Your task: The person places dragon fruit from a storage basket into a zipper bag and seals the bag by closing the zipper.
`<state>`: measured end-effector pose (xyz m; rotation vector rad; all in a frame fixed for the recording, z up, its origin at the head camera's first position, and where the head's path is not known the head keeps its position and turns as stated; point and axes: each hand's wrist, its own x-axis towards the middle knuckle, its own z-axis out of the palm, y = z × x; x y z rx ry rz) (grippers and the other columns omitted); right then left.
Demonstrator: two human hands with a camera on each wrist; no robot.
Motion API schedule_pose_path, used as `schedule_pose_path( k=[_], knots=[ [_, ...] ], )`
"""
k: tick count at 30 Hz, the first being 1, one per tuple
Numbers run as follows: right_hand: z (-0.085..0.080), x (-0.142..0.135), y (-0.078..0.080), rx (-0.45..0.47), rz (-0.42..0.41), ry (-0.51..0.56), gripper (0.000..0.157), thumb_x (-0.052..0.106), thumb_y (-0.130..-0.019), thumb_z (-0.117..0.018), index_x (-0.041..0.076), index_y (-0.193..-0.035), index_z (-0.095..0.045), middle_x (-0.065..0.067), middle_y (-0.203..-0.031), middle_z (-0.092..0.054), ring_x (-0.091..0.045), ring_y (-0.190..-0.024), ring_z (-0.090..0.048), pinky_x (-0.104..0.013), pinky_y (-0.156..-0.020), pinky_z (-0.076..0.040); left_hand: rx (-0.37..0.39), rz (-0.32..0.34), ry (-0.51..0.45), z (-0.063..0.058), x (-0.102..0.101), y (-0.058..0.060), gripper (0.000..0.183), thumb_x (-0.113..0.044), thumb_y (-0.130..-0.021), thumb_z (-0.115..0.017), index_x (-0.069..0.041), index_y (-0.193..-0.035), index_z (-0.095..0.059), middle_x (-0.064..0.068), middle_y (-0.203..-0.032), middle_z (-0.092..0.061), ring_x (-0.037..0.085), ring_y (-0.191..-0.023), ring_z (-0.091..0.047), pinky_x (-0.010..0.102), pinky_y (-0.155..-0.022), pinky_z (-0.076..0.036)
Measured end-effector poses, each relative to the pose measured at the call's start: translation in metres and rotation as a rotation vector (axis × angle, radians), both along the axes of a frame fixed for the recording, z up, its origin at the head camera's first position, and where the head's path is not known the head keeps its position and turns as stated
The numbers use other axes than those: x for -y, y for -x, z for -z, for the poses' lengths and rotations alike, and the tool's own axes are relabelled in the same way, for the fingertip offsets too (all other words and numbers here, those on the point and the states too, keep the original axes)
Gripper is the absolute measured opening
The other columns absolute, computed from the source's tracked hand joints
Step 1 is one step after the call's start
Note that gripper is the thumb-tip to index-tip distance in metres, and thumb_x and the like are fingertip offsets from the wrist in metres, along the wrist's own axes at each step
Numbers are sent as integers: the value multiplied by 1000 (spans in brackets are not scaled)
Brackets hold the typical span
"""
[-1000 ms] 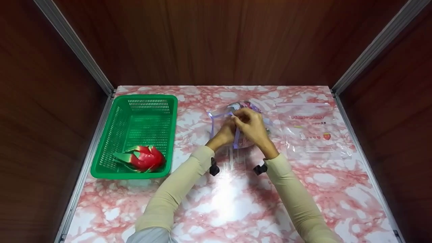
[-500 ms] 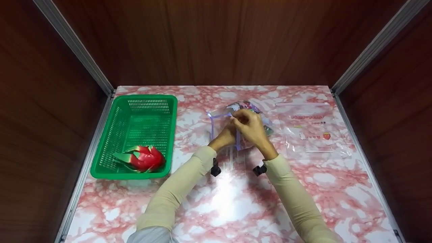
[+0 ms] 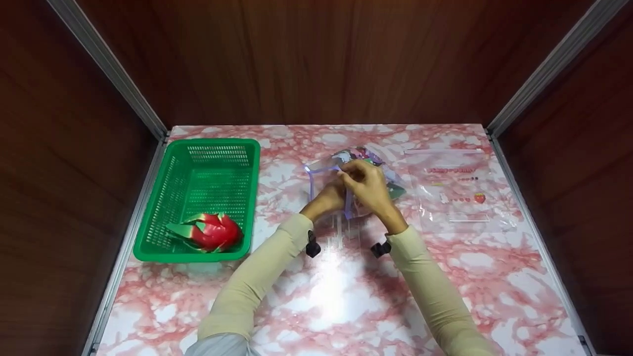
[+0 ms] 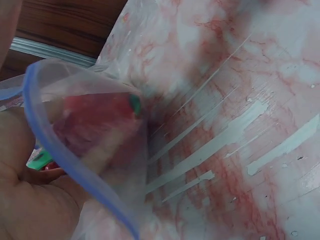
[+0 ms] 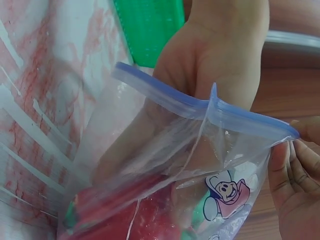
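A clear zip bag (image 5: 250, 120) with a purple-blue rim and a cartoon print lies mid-table, its mouth spread towards the left. My left hand (image 3: 326, 198) reaches in through that mouth. Inside, its fingers curl about a red fruit with green tips (image 5: 150, 215), which looks like a dragon fruit; the bag's film blurs the fingertips. The same red fruit (image 4: 97, 117) shows through the film in the left wrist view. My right hand (image 3: 368, 185) pinches a corner of the rim between thumb and fingers. More colourful print (image 3: 358, 155) shows behind the right hand.
To the left stands a green plastic basket (image 3: 254, 198) holding a red dragon fruit (image 3: 215, 235) with green tips. Another clear zip bag (image 3: 457, 188), printed with a strawberry, lies flat at the right. Dark wood-look panels (image 3: 316, 59) wall the marbled table (image 3: 306, 306).
The green tip and the bag's far part have shifted slightly to the right. My left hand moved a little further in, then back. My right hand keeps its pinch on the rim.
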<state>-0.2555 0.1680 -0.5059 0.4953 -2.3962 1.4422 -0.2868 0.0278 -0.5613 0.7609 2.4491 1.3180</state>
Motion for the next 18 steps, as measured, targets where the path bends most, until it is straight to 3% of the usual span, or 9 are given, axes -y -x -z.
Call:
schedule_pose_path(
  k=[3,10,18],
  knots=[
    [0,0,0,6,-3,4,10,5,-95,-77,-2,-103,-79,-15,-95,-78,-18,-80,-68,-18,-73,-53,69,-52,24,-6,5,-3,50,-5,-94,-64,5,-143,-61,22,-136,-70,27,-119,-64,38,-113,-52],
    [0,-1,0,32,-10,30,10,5,-95,-78,0,-103,-79,-15,-96,-79,-18,-81,-68,-17,-73,-53,159,-91,-74,-18,21,-3,51,-6,-92,-68,3,-141,-56,24,-138,-67,37,-133,-63,43,-114,-52],
    [2,0,-2,50,11,41,11,6,-96,-78,-3,-103,-78,-18,-94,-78,-16,-78,-66,-16,-71,-52,275,-65,-95,-33,45,-2,38,-9,-103,-57,-1,-139,-65,24,-125,-73,48,-107,-74,56,-89,-64]
  ],
)
